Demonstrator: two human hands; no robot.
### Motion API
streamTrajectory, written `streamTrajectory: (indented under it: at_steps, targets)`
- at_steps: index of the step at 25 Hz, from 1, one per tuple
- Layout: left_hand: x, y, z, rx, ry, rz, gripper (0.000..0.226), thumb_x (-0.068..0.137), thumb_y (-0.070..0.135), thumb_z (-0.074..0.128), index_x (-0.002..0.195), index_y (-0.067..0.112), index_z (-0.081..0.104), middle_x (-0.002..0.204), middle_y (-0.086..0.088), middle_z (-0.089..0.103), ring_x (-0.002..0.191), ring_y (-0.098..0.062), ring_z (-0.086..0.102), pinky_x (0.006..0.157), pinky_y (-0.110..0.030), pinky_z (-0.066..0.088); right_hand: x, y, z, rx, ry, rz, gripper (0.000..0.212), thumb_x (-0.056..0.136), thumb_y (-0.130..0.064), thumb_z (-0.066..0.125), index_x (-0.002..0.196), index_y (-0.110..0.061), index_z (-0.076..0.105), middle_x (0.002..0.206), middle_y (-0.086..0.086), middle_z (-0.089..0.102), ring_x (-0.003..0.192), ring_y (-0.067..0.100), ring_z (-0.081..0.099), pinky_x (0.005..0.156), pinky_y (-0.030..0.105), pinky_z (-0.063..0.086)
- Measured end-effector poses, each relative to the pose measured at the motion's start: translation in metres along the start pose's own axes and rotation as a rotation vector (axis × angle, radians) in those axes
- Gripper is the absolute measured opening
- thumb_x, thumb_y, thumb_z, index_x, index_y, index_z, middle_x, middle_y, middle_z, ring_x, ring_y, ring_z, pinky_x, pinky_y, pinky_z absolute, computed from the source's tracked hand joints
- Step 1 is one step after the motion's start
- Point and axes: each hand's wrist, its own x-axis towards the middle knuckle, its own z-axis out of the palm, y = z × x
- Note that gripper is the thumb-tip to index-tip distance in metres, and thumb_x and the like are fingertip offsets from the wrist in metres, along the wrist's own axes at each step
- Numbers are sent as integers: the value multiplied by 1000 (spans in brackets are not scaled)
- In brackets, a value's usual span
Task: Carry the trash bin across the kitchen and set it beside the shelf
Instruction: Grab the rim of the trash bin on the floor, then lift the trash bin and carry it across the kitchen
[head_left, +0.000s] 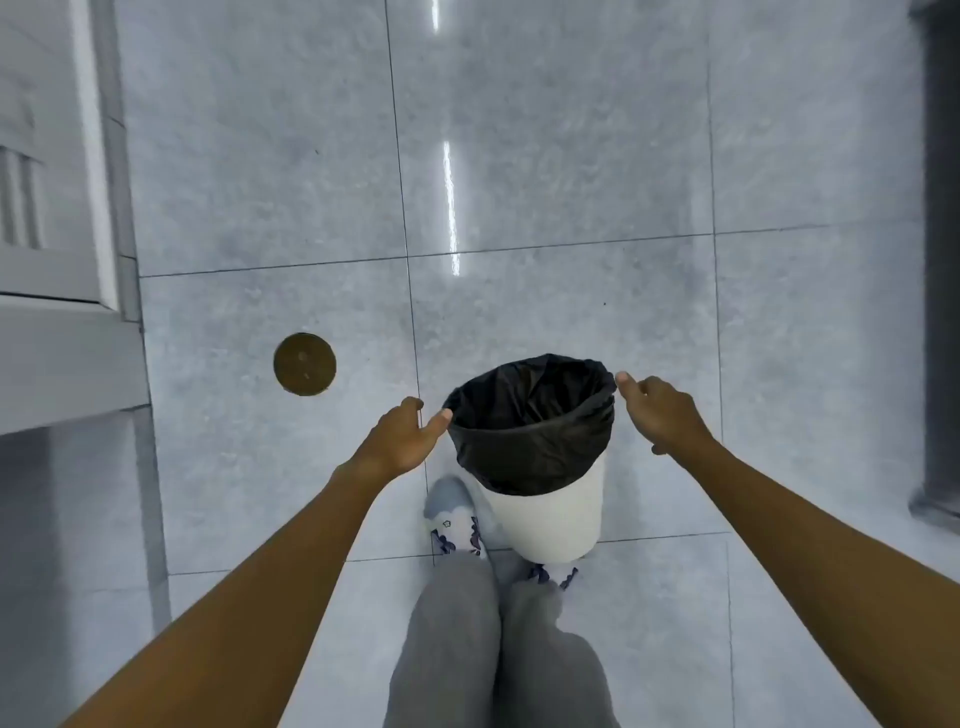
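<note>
— Item one, the task's thing?

— Trash bin (550, 514): white, round, lined with a black bag (530, 415) folded down over the rim. It sits in the near middle of the scene, just in front of my legs, and hides part of my right foot. Whether its base touches the floor (571, 156) I cannot tell.

— Hands?

— My left hand (400, 441): at the left side of the rim, thumb tip touching the bag's edge, fingers (413, 404) curled loosely and apart from the thumb — not clamped on anything. My right hand (662, 413): at the right side of the rim, thumb tip against the bag, the other fingers bent under the palm; how far they close I cannot tell, and nothing is visibly pinched.

— Surroundings?

— Floor: pale grey tiles with dark joints and a bright streak of reflected light far from me. Round brown floor drain cover (305, 364): left of the bin, well apart from it. White cabinet (57, 291): far left edge. Dark upright panel (943, 260): far right edge. Grey trousers (493, 649) and a patterned slipper (454, 519) on my left foot, near, touching the bin's left side in the view.
</note>
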Motion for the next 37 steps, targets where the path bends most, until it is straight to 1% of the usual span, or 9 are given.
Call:
streamTrajectory:
  at_steps: [4,6,10,14,18,22,26,31,37]
  targets:
    - [61,-10,26,41,-3,-15,81,93,63,44,150,6,33,152,-17,43,135,-34,45,104,-42,41,49,5,21,61,-25,96,67,91,-70,38,115,-10,56,107,14,61,88,32,66,62,40,59]
    - [88,-9,37,34,-3,-34,80,93,62,44,147,4,36,143,-16,50,121,-34,54,95,-43,50,67,4,28,73,-70,112,63,89,-68,46,109,-8,56,103,12,61,81,29,67,54,33,56]
    - [141,3,52,49,36,-63,68,96,57,42,131,-1,52,128,-16,58,97,-31,59,68,-33,47,101,0,39,7,-95,100,32,88,-37,66,85,-7,56,90,12,61,67,26,60,46,27,47]
    - [165,7,65,274,-5,-39,41,99,32,44,119,0,59,122,-20,61,106,-35,60,81,-37,47,122,-6,45,-61,-23,115,17,85,2,55,71,-4,48,84,16,53,61,30,53,45,29,47]
    - [145,4,68,296,-15,-22,38,95,12,40,127,3,59,127,-21,62,112,-37,60,91,-38,48,104,-12,42,-181,-31,108,15,85,7,49,75,-4,50,85,16,53,65,30,56,50,33,49]
    - [79,19,37,192,138,38,41,99,15,34,134,9,55,131,-21,60,114,-40,59,95,-40,45,50,-17,28,-203,73,-7,9,89,-1,45,92,-5,53,93,14,52,77,32,57,68,40,55]
    - [-20,57,-15,158,345,138,43,98,16,33,134,13,56,125,-18,65,108,-38,61,87,-40,45,-33,-30,-12,-103,231,-141,11,95,-9,40,93,-8,51,95,13,56,66,22,48,59,35,42]
    - [-183,128,-89,121,582,268,35,100,16,31,123,12,57,103,-13,70,81,-29,61,74,-38,49,-176,-71,-106,-33,385,-263,23,98,-15,33,109,-9,52,101,16,52,75,32,52,63,36,41]
    - [-393,224,-218,101,745,394,33,98,14,33,121,10,56,99,-15,67,81,-34,60,74,-42,50,-365,-152,-244,60,499,-405,27,98,-16,33,113,-9,55,102,20,54,75,36,54,63,36,41]
